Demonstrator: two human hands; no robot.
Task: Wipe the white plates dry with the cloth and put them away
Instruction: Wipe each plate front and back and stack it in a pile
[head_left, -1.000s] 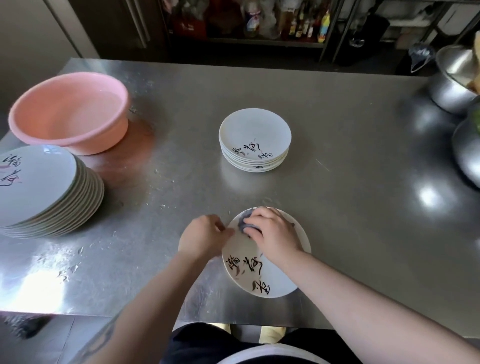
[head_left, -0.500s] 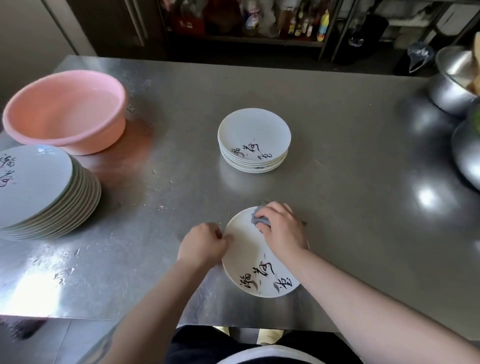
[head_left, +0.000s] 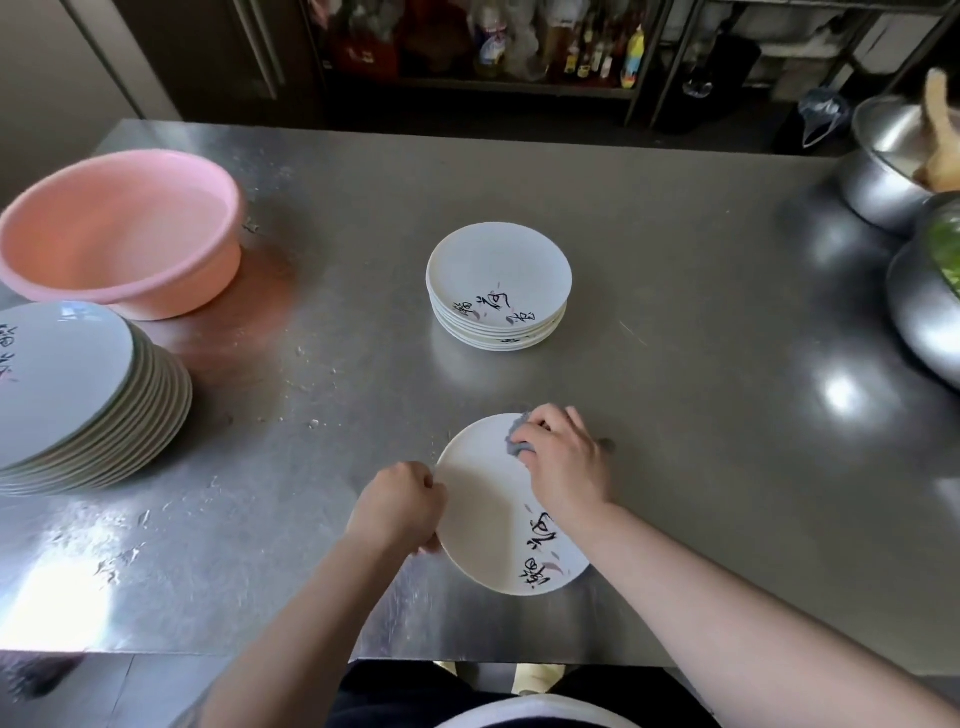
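Fingers (head_left: 558, 423) of right hand (head_left: 563, 465) clamp grey cloth (head_left: 518, 439) | left hand (head_left: 397, 506) grips round glossy plate (head_left: 483, 525) | two white stacks (head_left: 498, 288), steel table (head_left: 675, 364)

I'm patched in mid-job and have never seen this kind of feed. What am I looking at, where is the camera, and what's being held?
No machine here: these are a person's bare hands, filmed by a head-worn camera looking down at a steel table. The left hand grips the rim of a white plate with black writing; the right hand presses a small grey cloth onto it. Beyond sits a short stack of matching plates; at left, a taller plate stack and a pink plastic basin; at right, metal bowls.
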